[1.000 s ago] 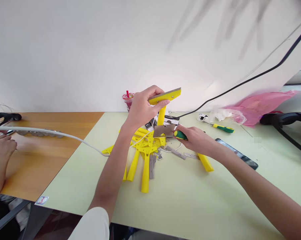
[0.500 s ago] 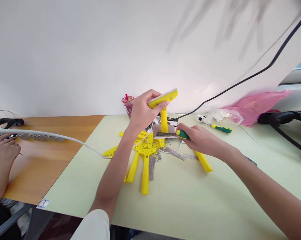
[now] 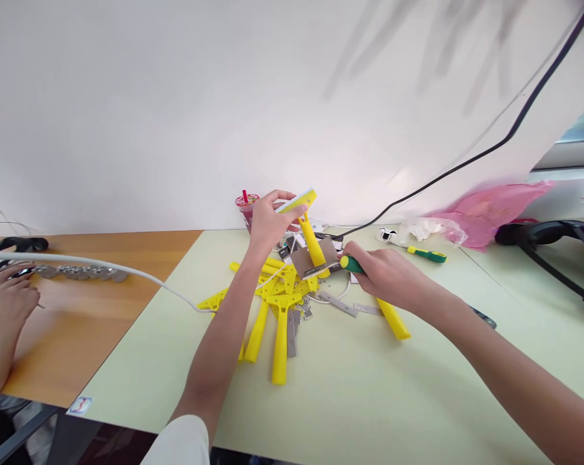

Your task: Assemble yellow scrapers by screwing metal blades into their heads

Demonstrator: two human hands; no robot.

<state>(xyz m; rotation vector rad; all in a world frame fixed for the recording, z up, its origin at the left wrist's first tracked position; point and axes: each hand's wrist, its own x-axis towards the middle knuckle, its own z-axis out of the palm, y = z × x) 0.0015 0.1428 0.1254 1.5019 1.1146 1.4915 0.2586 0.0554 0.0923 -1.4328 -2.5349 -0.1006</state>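
My left hand (image 3: 269,223) is closed round the head of a yellow scraper (image 3: 312,242), tilted with its handle hanging down to the right. A pale strip runs along the top edge of the head. My right hand (image 3: 382,274) grips a screwdriver (image 3: 352,264) by its green and yellow handle. Its tip points left, close to the lower end of the scraper's handle; the shaft is hard to make out. Just behind that lies a brown-grey box (image 3: 299,261). Below my hands are several yellow scraper handles (image 3: 280,336) in a pile, with grey metal strips (image 3: 338,303) and small metal parts (image 3: 306,312).
Another yellow handle (image 3: 393,320) and a second screwdriver (image 3: 427,254) lie to the right. A drink cup (image 3: 247,210) stands by the wall. Pink plastic (image 3: 488,213) and black headgear (image 3: 553,245) are farther right. White cable (image 3: 127,274) crosses the left, near another person's hands (image 3: 13,294).
The scraper in my left hand has moved left and slightly down, its handle now slanting. My right hand stays near the same place, still gripping the screwdriver.
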